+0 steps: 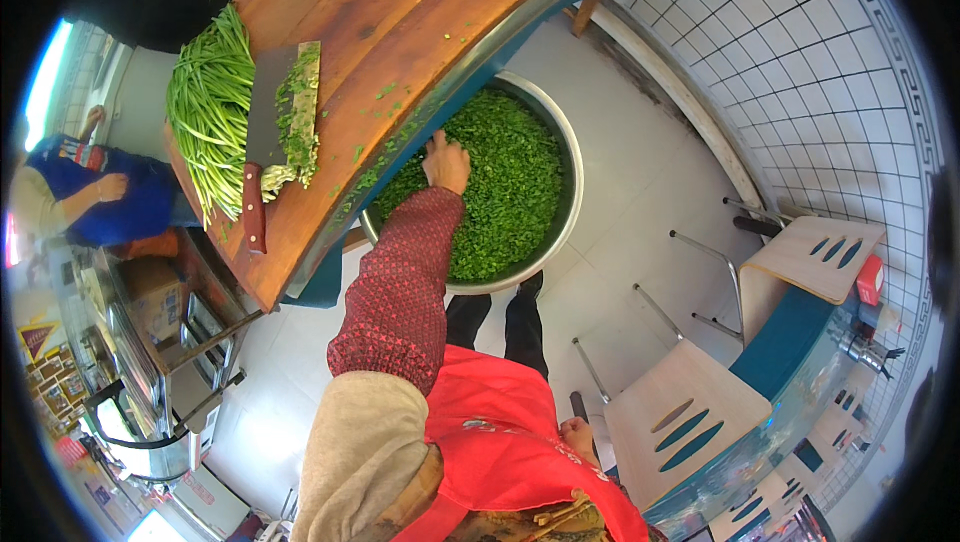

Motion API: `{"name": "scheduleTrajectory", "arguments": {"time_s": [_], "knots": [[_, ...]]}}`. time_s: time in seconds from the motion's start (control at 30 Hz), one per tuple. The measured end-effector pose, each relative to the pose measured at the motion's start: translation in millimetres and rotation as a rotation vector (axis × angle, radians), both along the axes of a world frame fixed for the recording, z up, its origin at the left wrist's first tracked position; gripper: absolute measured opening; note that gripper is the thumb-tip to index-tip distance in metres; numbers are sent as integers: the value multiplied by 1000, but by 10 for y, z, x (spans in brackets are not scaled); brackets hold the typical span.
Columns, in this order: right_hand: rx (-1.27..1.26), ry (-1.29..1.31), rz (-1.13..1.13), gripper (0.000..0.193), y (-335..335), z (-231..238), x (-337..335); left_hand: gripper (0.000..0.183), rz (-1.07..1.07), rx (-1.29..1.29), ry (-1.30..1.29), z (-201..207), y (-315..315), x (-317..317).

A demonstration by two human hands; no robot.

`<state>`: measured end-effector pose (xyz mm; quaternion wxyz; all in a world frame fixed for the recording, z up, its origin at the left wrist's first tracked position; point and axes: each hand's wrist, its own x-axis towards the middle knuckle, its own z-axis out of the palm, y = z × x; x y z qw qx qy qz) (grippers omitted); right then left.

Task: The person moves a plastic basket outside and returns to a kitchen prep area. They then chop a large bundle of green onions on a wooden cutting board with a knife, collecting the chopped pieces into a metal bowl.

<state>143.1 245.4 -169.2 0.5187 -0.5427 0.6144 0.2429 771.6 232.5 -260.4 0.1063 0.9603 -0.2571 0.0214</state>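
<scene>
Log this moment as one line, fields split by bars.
left hand: at chopped greens, metal basin | right hand: beside red apron, grip unclear | wooden table: cleaver, long greens

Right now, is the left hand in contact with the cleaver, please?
Apart. The head view shows wooden tabletop between the left hand and the cleaver.

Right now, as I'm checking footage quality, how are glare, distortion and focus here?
In the head view, the table and tiled wall look curved; a bright patch at far left is washed out; the left hand and chopped greens look fairly sharp, but small things near the lower-left rim look soft.
</scene>
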Motion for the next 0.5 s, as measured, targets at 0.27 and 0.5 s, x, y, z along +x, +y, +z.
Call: {"name": "scheduleTrajectory", "arguments": {"time_s": [0.27,0.5], "knots": [[0,28,-18,17,84,135,175,16,37,-408,257,-565,-167,511],[2,0,-52,18,112,179,294,16,-150,-465,423,-50,91,-200]]}}
